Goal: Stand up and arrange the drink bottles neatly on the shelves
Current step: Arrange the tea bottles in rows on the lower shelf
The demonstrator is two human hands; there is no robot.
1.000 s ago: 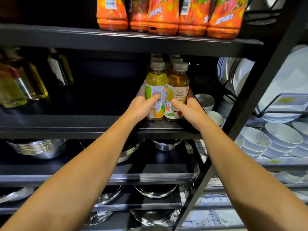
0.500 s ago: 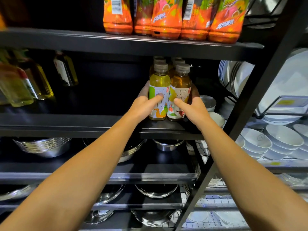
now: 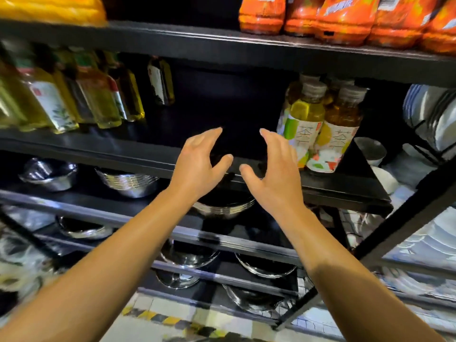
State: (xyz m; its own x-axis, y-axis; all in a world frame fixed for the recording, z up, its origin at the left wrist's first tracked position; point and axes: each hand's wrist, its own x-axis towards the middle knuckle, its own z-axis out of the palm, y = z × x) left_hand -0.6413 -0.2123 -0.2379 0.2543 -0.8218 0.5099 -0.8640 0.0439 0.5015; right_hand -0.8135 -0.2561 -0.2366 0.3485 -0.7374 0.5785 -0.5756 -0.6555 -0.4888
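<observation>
Two bare forearms reach up from the bottom of the frame toward a black metal shelf rack (image 3: 222,49). The left hand (image 3: 197,166) and right hand (image 3: 274,174) hover at centre frame, palms facing each other, fingers spread and loosely curved, holding nothing. Half a second ago both hands were wrapped around the front pair of tea bottles; now they have let go and sit apart from them, to their left in the frame.

The tea bottles (image 3: 318,127) stand upright in a tight cluster at centre right on the middle shelf: clear plastic, rounded shoulders, pale ribbed caps, yellow and amber liquid, glossy white labels with fruit drawings. More caps show behind the front two.

Along the top right edge, a row of orange drink bottles (image 3: 345,18) with shiny wrap labels stands on the upper shelf. At the left of the middle shelf, blurred oil bottles (image 3: 61,99) of clear plastic hold yellow-green liquid. Below, stacked stainless steel bowls (image 3: 128,182) gleam on the lower shelves. At the far right, white ceramic plates (image 3: 434,114) stand on edge in a wire rack.

The view has swung leftward since the earlier picture, bringing more oil bottles into sight.
</observation>
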